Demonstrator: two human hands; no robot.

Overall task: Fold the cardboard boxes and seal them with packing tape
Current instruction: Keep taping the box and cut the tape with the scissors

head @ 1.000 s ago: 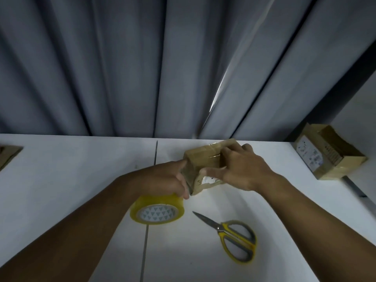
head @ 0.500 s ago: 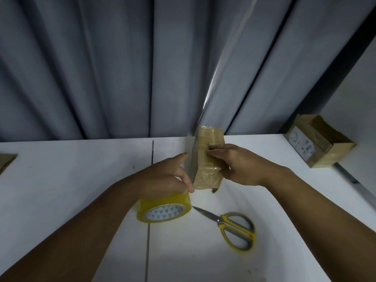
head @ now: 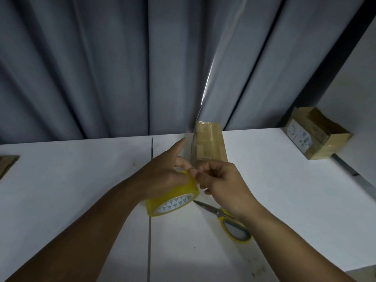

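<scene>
the small box [head: 209, 142] stands on the table [head: 81, 180] just beyond both hands, a little right of the table's seam. it looks to stand on end, its long axis rising toward the curtain [head: 101, 68], with glossy tape across the face toward the camera. neither hand touches it.

the left hand [head: 162, 176] grips the tape roll [head: 173, 200] from above, most fingers curled round its yellow rim and the forefinger stuck out straight toward the box. the roll is tilted, its printed core facing the person. the right hand [head: 221, 180] is just beside it, its fingers [head: 200, 176] curled narrow and pinching at the roll's top edge, most likely picking up the free end, though the strip itself is too clear to make out.

the coming move probably turns on this: the box lies straight ahead of the pinch, so a pulled strip can run forward and up onto it. the right hand is the nearer to it.

room is fair. the scissors [head: 236, 228] lie near the right wrist, blades pointing left toward the roll, handy for a cut. a second box [head: 317, 133] sits well apart at the far right edge, and a flat piece of cardboard [head: 8, 161] shows at the far left. the curtain hangs close behind the box, so little room lies beyond it.
</scene>
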